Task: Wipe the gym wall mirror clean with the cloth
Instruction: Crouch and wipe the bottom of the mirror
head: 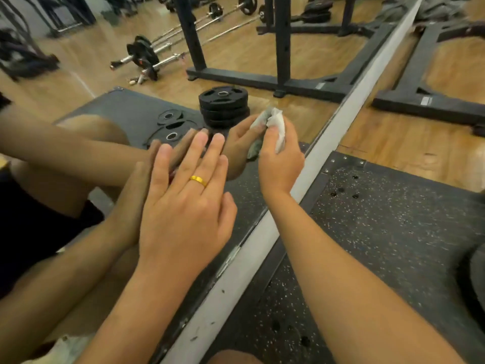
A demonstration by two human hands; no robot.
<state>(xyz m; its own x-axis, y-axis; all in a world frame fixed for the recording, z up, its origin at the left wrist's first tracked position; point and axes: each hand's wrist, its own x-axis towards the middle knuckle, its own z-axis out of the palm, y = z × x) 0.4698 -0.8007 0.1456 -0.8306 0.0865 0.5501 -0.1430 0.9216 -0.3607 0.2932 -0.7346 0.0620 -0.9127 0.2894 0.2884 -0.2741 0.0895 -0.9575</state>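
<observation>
My left hand [181, 206] lies flat, fingers spread, on the mirror [105, 61], while my right hand [278, 158] pinches the cloth [279, 130] near its bottom edge.

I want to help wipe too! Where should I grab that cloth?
Probably the bunched white end of the cloth poking out above the right hand. Come from the top, on the side away from the mirror: that hand covers the lower part, and the cloth is pressed against the mirror.
</observation>
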